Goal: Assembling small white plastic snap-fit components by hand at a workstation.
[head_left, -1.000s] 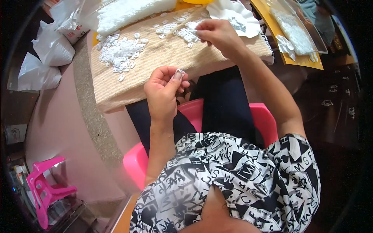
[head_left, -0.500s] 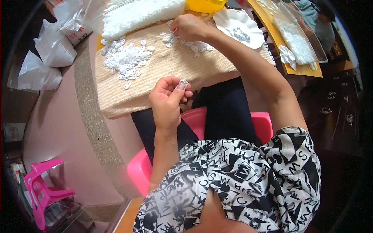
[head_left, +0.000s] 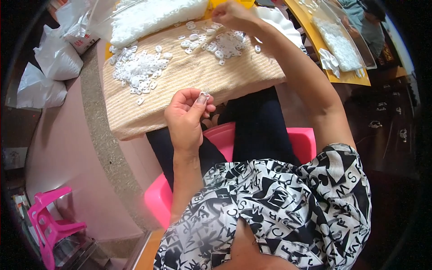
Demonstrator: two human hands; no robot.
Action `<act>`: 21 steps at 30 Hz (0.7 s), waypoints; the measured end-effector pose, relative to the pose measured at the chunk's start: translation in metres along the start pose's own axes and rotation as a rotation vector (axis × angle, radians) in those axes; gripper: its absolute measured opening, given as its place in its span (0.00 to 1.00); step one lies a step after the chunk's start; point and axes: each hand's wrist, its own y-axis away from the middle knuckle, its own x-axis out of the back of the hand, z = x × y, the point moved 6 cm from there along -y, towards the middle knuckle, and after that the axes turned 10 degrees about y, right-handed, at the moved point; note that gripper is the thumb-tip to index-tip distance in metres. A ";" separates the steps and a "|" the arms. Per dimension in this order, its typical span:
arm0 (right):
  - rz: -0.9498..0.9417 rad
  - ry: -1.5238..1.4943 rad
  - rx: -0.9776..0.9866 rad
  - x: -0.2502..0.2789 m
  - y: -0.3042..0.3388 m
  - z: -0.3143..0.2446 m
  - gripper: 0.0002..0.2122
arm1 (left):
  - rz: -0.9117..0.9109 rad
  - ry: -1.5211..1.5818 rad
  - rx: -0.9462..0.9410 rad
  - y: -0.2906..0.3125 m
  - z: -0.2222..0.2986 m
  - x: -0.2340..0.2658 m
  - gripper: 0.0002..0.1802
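Observation:
My left hand (head_left: 185, 118) is closed in front of the table's near edge, thumb pressed to the fingers. Between them it pinches a small white plastic piece (head_left: 204, 93), mostly covered by the thumb. At the far side of the table my right hand (head_left: 235, 17) is raised by the yellow container (head_left: 243, 3), its fingers curled together. Whatever they hold cannot be made out. Below that hand lies a loose pile of small white oval plastic pieces with holes (head_left: 228, 44). A second pile of white plastic pieces (head_left: 137, 69) is spread at the left.
A clear bin of white pieces (head_left: 157, 20) stands at the back of the cloth-covered table (head_left: 189, 72). Behind my right arm is a white wavy-edged dish (head_left: 281, 24). White bags (head_left: 56, 54) sit at the left. Another person (head_left: 366, 27) is by a second table.
My right hand has risen from the right pile toward the yellow container, uncovering more pieces. My left hand keeps its pinch. The whole view has shifted slightly.

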 end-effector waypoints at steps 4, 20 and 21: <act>-0.189 0.177 -0.163 -0.005 0.005 0.039 0.06 | -0.008 -0.001 0.005 0.000 -0.002 -0.003 0.05; -0.364 0.202 -0.030 0.004 0.034 -0.003 0.07 | -0.003 -0.002 0.003 0.000 -0.001 -0.001 0.04; -0.393 0.236 -0.045 0.002 0.041 -0.008 0.08 | 0.001 -0.002 0.008 0.000 -0.002 0.000 0.04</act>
